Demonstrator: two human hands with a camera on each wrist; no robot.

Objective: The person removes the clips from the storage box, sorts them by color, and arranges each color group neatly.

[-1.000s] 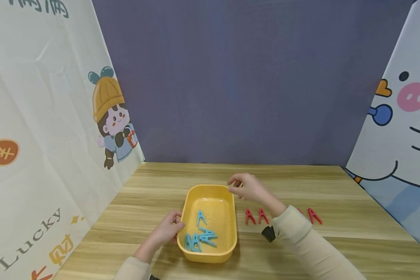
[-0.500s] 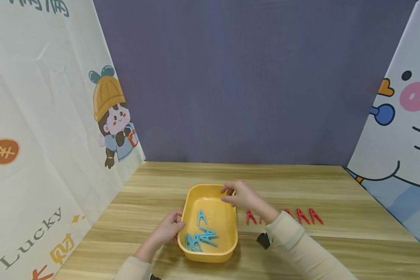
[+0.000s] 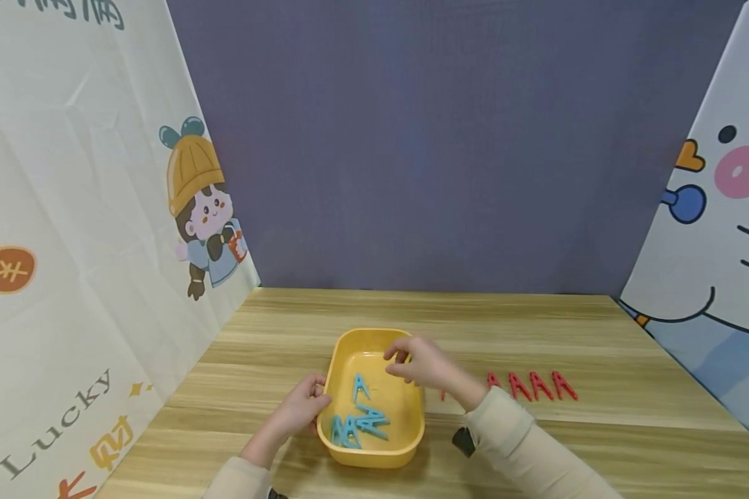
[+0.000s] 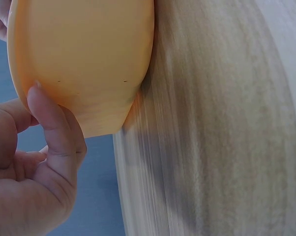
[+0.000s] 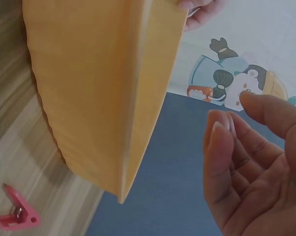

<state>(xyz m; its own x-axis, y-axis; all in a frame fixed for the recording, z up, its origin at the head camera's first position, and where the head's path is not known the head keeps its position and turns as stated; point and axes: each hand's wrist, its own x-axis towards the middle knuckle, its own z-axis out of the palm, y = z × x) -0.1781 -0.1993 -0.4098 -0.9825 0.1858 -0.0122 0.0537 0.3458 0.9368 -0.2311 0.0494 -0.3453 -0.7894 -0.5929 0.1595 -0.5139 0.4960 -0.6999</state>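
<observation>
A yellow plastic tub (image 3: 374, 454) stands on the table in the head view. Several light-blue clothespins lie inside it: most are bunched at the near left, and one clothespin (image 3: 360, 387) lies apart in the middle. My left hand (image 3: 302, 407) grips the tub's left rim, thumb over the edge; the left wrist view shows fingers (image 4: 54, 128) against the outer wall. Over the tub's right side hovers my right hand (image 3: 423, 362), fingers bent and a gap between thumb and fingertips. Nothing shows between them in the right wrist view.
Red clothespins stand in a row right of the tub, such as the red clothespin (image 3: 564, 385) at the far end; my right forearm partly covers the row. A dark wall (image 3: 437, 152) rises behind the wooden table (image 3: 274, 326).
My right hand has moved left and nearer, from beside the tub's far right corner to over its inside. The left hand, the tub and the blue clothespins stay in place.
</observation>
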